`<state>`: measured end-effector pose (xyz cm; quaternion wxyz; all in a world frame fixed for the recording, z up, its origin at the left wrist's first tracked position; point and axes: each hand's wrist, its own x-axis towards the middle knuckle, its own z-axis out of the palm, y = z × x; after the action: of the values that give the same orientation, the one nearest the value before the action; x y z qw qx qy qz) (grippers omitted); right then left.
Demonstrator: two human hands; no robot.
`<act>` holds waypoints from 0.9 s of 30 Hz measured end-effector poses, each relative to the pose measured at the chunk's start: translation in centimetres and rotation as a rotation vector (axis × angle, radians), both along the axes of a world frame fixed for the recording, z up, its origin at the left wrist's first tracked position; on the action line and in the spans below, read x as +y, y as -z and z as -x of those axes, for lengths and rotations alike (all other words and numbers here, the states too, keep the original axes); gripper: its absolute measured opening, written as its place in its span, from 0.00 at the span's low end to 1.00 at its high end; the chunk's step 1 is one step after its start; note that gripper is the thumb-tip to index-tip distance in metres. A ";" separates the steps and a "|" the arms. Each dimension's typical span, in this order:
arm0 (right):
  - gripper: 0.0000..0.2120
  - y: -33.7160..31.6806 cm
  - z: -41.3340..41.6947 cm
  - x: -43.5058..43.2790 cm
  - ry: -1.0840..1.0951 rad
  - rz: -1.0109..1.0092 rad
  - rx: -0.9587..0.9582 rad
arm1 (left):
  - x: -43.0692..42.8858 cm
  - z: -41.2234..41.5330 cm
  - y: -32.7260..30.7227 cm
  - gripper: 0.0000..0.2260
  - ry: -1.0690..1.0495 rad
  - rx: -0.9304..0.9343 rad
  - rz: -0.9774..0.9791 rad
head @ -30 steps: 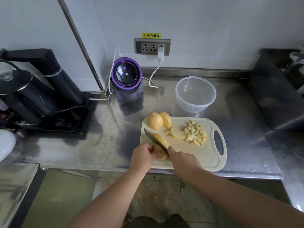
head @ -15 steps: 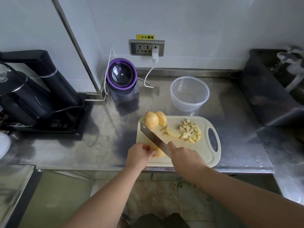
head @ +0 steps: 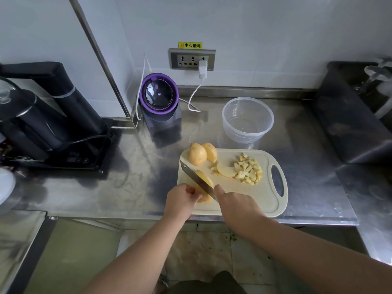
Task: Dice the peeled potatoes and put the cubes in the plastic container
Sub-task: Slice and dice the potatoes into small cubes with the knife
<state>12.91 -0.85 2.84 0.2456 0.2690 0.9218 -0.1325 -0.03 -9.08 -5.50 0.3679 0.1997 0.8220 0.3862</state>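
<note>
The potato being cut (head: 207, 181) lies at the near left corner of the cutting board (head: 250, 196), with one knife (head: 191, 172) laid slantwise across it, its tip pointing to the board's far left edge. The left hand (head: 182, 200) holds this potato with curled fingers, just left of the blade. The right hand (head: 237, 205) is closed round the knife handle, which it hides, its forefinger stretched along the blade's back. At the board's far left corner two more peeled potatoes sit touching: one whole (head: 197, 155) and one cut piece (head: 211, 152). Near the board's middle lies one flat slice (head: 226, 171), and against it, toward the handle hole, one heap of cubes (head: 249, 169), too many and too small to count. The one plastic container (head: 247, 122) stands on the steel counter (head: 135, 166) just beyond the board's far edge, holding no cubes. Beyond the board's far left corner stands one purple-rimmed appliance (head: 159, 96), and far to the board's left a black kettle (head: 31, 115).
</note>
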 end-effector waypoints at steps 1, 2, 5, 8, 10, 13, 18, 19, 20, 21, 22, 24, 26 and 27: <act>0.24 0.2 0.2 0.0 -0.004 -0.002 -0.007 | 0.0 0.0 0.0 0.08 -0.001 0.005 0.002; 0.24 0.6 0.5 -0.1 -0.006 -0.001 -0.012 | 0.0 0.0 0.0 0.08 0.005 0.015 0.002; 0.24 1.5 1.0 -0.1 -0.003 -0.001 -0.035 | 0.0 -0.1 0.0 0.04 0.019 0.047 0.003; 0.24 2.2 1.1 -0.1 0.001 -0.009 -0.051 | 0.1 -0.1 0.0 0.04 0.014 0.051 0.002; 0.23 2.0 0.9 0.0 0.023 -0.002 -0.045 | 0.1 -0.2 0.0 0.04 0.013 0.039 0.000; 0.21 1.4 0.3 0.3 0.073 0.026 -0.003 | 0.0 -0.1 -0.1 0.08 0.023 0.018 -0.001; 0.22 0.4 -0.4 0.4 0.088 -0.014 0.069 | -0.1 0.2 0.2 0.09 0.004 -0.035 0.009; 0.22 0.2 -0.3 0.3 0.077 -0.023 0.070 | -0.1 0.1 0.2 0.08 -0.004 -0.042 0.010; 0.21 0.0 -0.3 0.3 0.068 -0.027 0.065 | -0.2 0.1 0.3 0.06 -0.012 -0.045 0.006; 0.20 -0.1 -0.3 0.1 0.061 -0.027 0.059 | -0.2 0.1 0.3 0.05 -0.022 -0.049 0.000; 0.19 -0.1 -0.3 0.0 0.057 -0.023 0.053 | -0.2 0.1 0.4 0.05 -0.033 -0.055 -0.002; 0.19 -0.2 -0.4 -0.3 0.052 -0.013 0.039 | -0.2 0.1 0.2 0.05 -0.041 -0.065 0.009; 0.20 -0.2 -0.5 -0.5 0.052 -0.005 0.031 | -0.2 0.1 0.2 0.06 -0.034 -0.066 0.012; 0.20 -0.3 -0.5 -0.5 0.053 -0.001 0.029 | -0.2 0.1 0.2 0.07 -0.033 -0.070 0.005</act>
<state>13.38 -1.36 3.12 0.2287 0.2917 0.9178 -0.1424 -0.13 -9.32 -5.74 0.3905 0.1717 0.8128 0.3967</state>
